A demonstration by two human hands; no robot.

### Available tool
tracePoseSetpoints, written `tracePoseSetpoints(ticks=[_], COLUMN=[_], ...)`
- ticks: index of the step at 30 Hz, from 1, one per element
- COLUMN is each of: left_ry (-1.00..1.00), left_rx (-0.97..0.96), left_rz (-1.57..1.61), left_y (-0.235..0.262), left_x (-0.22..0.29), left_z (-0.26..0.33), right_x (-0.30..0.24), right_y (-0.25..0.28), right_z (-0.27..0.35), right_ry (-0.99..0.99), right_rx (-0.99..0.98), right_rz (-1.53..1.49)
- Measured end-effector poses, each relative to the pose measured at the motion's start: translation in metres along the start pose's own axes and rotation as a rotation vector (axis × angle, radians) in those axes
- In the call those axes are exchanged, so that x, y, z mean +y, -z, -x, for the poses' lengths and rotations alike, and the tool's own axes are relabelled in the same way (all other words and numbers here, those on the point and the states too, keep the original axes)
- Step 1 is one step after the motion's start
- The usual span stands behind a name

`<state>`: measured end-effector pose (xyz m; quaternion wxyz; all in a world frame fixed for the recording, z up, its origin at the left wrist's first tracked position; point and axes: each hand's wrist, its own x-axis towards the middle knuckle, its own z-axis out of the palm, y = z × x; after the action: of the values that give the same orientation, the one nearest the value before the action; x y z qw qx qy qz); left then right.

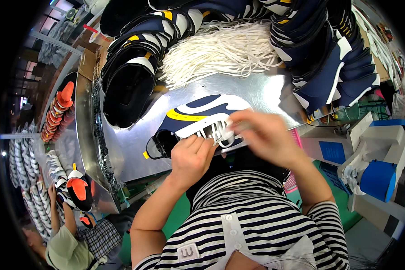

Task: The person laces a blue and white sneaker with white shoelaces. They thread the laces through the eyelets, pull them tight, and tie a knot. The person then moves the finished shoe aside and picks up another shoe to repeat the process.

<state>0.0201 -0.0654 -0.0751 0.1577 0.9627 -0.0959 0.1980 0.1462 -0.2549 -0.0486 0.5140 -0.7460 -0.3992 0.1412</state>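
A navy shoe upper with white and yellow side panels lies on its side on the metal tabletop in front of me. White shoelace crosses its eyelet opening and loops out near my hands. My left hand is closed on the near edge of the upper, beside the lacing; its fingertips are partly hidden. Just right of the lacing is my right hand, smeared by motion. Its fingers are near the lace, but whether they grip it cannot be made out.
A heap of white shoelaces lies at the back of the metal table. Stacked navy uppers curve around it at left and right. A white and blue machine stands at right. Another person works at lower left.
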Motion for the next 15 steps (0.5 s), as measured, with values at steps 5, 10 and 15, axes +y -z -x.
tracePoseSetpoints(ticks=[5,10,15], left_ry=[-0.066,-0.066,-0.085], left_rx=[0.086,0.093,0.123], left_rz=[-0.094,-0.137,-0.105], left_y=[0.005,0.005,0.002], left_x=[-0.006,-0.011,-0.017], left_z=[0.006,0.012,0.012], right_x=[-0.002,-0.018,-0.006], right_y=[-0.045,-0.029,-0.044], right_z=[-0.024,-0.031,-0.034], right_ry=[0.129,-0.027,0.324], right_rx=[-0.266,-0.077,-0.125], right_rz=[0.527,0.080,0.186])
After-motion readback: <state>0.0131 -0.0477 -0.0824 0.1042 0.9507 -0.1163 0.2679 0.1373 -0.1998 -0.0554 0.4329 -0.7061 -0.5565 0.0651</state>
